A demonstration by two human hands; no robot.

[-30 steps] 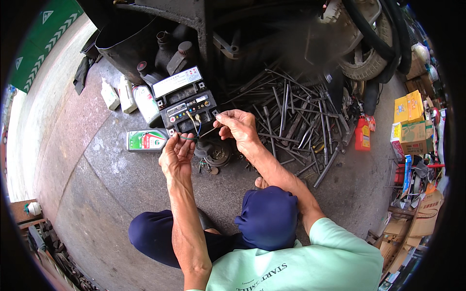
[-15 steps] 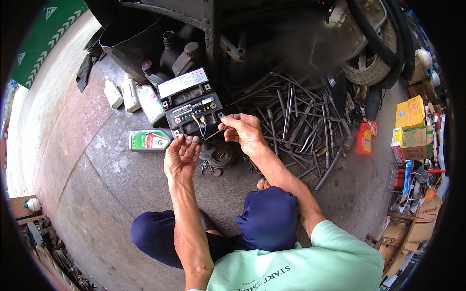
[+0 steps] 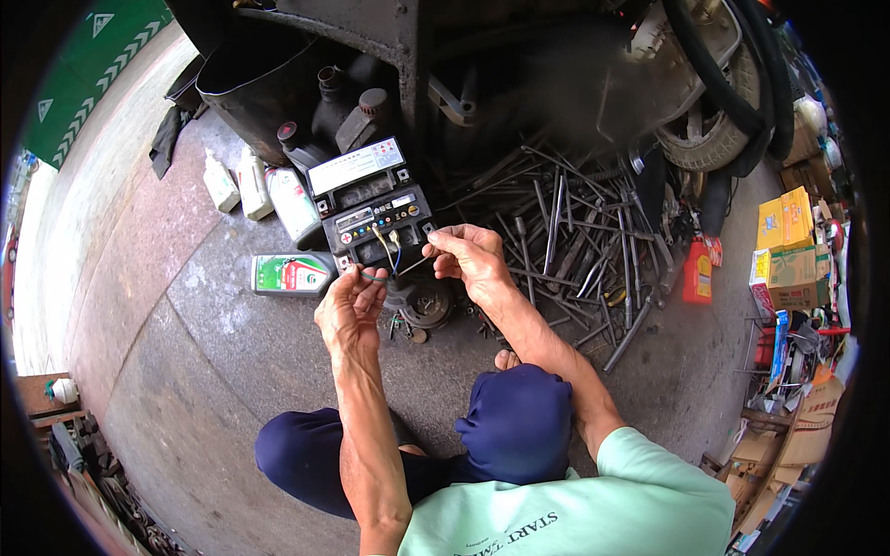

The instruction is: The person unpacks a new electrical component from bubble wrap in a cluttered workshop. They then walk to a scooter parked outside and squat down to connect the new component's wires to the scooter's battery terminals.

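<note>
Stone floor (image 3: 213, 371) is lying bare leftward; left hand (image 3: 350, 310) and right hand (image 3: 471, 259) are pinching thin wires (image 3: 389, 255), ends indistinct, over a black battery (image 3: 380, 222).

battery (image 3: 378, 225) behind hands | oil can (image 3: 293, 273) left (lying flat) | rod pile (image 3: 579, 246) right

Grey stone floor (image 3: 213, 371), daylight

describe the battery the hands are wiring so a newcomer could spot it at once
Start at the big black tub at top left and drop to the floor in front of it, where two black batteries lie together. The battery is the nearer one, just beyond the left hand and right hand. Thin wires run from its top, unlike the white-labelled battery behind.
</note>
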